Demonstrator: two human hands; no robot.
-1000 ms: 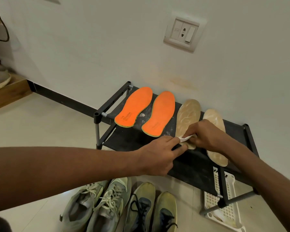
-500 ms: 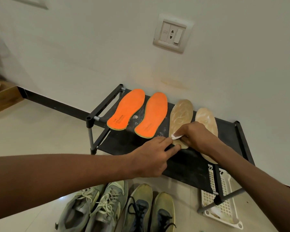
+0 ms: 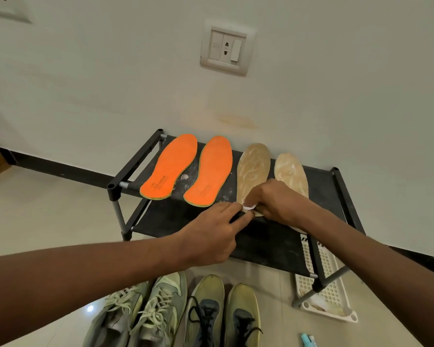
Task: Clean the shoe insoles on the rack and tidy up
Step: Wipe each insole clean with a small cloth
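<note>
Both hands stayed put: right hand [image 3: 276,201] pinches wipe [image 3: 249,207], left hand [image 3: 211,234] steadies.

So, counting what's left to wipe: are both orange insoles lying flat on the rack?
Yes. Both orange insoles lie flat, side by side, on the rack.

Your right hand [image 3: 276,202] has moved the white wipe [image 3: 249,207] down the left tan insole [image 3: 253,169] to its heel end at the front of the rack [image 3: 341,186]. Earlier the wipe sat slightly higher on that insole. Your left hand [image 3: 211,236] has closed in, and its fingertips now meet the wipe; previously they lay just beside the heel. A blue object [image 3: 308,340] has entered view on the floor at lower right.
</note>
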